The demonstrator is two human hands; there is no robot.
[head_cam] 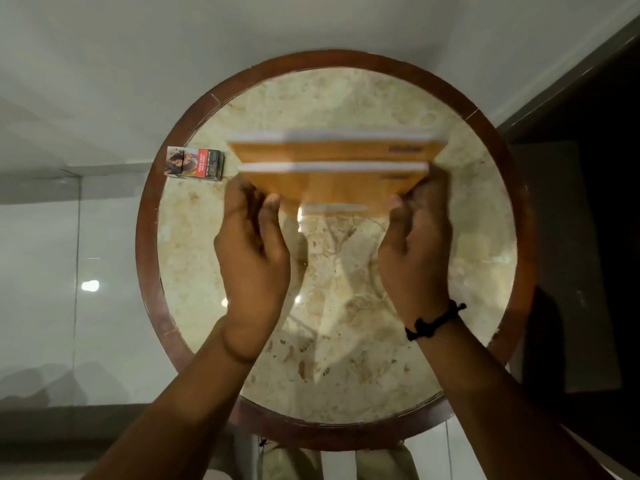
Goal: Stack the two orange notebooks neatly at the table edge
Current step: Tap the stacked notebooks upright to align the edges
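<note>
Two orange notebooks stand tilted on their lower edges on a round marble table [332, 341], white page edges up. The nearer notebook [332, 185] leans in front of the farther notebook [332, 150], which shows above and behind it. My left hand [252, 258] grips the left ends and my right hand [415, 251] grips the right ends, pressing the pair between them. Motion blurs the notebooks. Their lower edges are mirrored in the glossy top.
A small cigarette pack [194, 164] lies at the table's left rim, just left of the notebooks. The table has a dark wooden rim [149, 271]. A white wall rises behind, pale floor tiles lie left, and dark furniture stands at the right.
</note>
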